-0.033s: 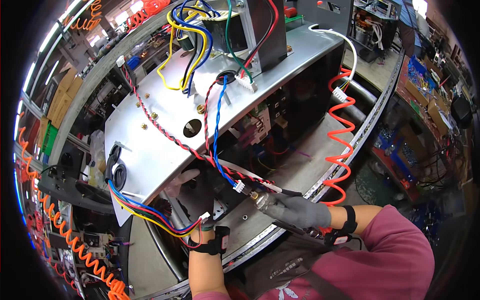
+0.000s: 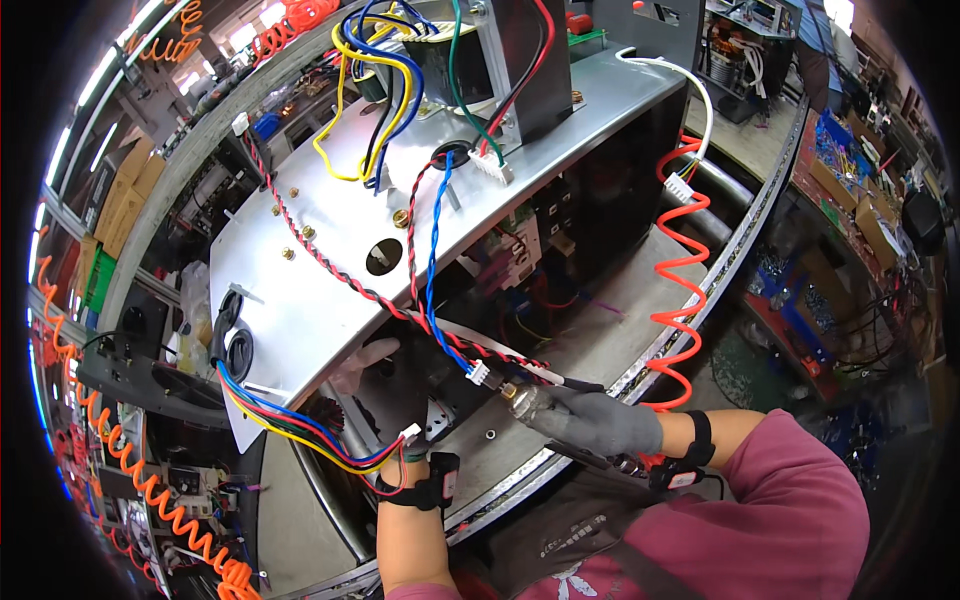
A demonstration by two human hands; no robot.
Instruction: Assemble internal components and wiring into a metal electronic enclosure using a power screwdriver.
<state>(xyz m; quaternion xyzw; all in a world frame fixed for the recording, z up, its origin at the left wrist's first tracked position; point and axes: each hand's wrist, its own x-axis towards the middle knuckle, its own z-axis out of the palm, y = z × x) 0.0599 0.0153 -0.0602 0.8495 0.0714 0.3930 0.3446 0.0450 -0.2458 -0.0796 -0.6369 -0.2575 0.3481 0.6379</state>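
Observation:
My right hand (image 2: 600,420), in a grey glove, is closed around a power screwdriver with a metal nose (image 2: 522,400). The nose points left, close to a white connector (image 2: 478,373) on twisted blue wires. Under the front edge of a bare metal chassis plate (image 2: 330,240) is my left hand (image 2: 393,395), also gloved. Its pale fingers show in part, stretched out by the dark front panel; the rest is in shadow. Multicoloured wires (image 2: 310,430) with a white plug (image 2: 410,433) hang across its wrist. Red-black twisted wires (image 2: 340,273) run over the plate.
A transformer (image 2: 455,70) with yellow and blue leads stands on the chassis. To the right hangs a red coiled hose (image 2: 680,290). The grey bench (image 2: 630,275) has a metal rail along its near edge. Parts bins (image 2: 840,150) sit at the far right.

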